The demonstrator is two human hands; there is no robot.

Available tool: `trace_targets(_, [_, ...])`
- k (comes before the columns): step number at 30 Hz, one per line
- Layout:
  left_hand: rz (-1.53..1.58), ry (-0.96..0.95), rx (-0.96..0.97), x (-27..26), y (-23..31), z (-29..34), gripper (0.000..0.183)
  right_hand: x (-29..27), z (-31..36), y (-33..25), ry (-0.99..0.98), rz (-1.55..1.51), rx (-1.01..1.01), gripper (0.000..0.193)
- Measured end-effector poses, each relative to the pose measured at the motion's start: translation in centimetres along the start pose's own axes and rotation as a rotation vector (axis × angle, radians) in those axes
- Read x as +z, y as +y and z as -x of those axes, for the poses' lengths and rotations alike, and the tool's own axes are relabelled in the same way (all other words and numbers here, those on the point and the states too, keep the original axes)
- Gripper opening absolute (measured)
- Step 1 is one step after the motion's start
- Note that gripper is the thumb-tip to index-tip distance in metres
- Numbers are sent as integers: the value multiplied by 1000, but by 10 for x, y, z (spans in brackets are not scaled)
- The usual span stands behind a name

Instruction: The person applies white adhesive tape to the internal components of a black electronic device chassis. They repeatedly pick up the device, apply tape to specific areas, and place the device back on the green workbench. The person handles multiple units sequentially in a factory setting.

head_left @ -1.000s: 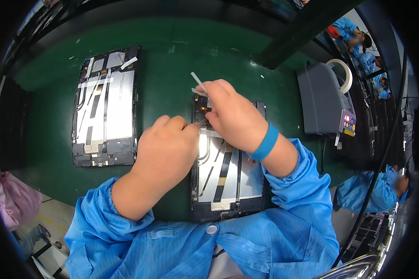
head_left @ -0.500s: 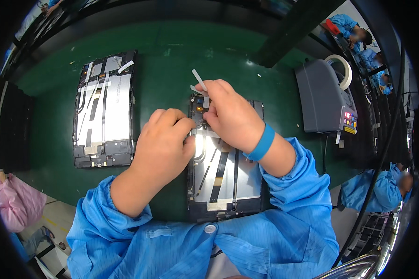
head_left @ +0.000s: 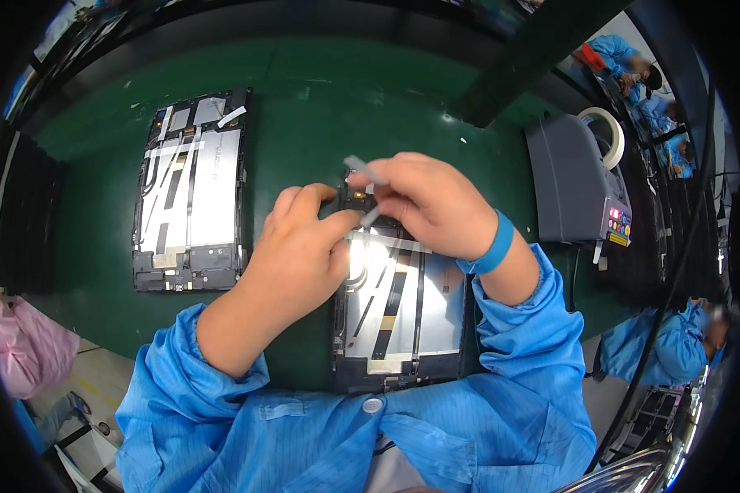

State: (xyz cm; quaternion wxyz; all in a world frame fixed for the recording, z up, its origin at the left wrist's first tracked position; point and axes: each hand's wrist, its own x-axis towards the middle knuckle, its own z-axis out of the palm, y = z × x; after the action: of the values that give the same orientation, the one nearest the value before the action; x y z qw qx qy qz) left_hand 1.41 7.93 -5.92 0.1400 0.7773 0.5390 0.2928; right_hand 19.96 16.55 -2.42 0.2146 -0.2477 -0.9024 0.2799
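An opened tablet (head_left: 448, 316) lies in front of me, its silver inner plate, black ribbon cables and dark frame showing. At its upper left part, my left hand (head_left: 300, 234) rests with bent fingers spread apart, the index fingertip close to a pale tape strip (head_left: 371, 216). Over the tablet's top end, my right hand (head_left: 427, 201) pinches a whitish tape strip (head_left: 365, 169), which looks blurred. The lower strip hangs by the right fingertips; whether it touches the tablet, I cannot tell. Another white tape strip (head_left: 399, 241) crosses the silver plate below my fingers.
A second opened tablet (head_left: 210, 193) lies on the green table (head_left: 296, 107) at the left. The grey tape dispenser (head_left: 563, 181) stands at the right with a tape roll (head_left: 607, 135). Behind it rises a dark post (head_left: 510, 70). Co-workers in blue and pink sit around.
My right hand has moved slightly right, and the tape strip in it has tilted flatter. The left fingers have spread, with the index finger reaching further right.
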Motion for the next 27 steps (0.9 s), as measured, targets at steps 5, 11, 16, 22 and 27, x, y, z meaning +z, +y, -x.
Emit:
trace_targets(5, [45, -54, -37, -1, 0, -1, 31, 12, -6, -2, -74, 152, -118, 40])
trace_targets(11, [26, -39, -55, -3, -1, 0, 30, 19, -3, 0, 364, 306, -8, 54])
trace_targets(16, [12, -37, -68, -2, 0, 2, 30, 25, 5, 10, 112, -320, 360, 51])
trace_targets(22, [14, -41, -67, -3, 0, 3, 31, 14, 2, 4, 88, -545, 462, 41])
trace_targets(27, [8, -25, -66, -1, 0, 4, 32, 13, 2, 14, 171, -625, 551, 42])
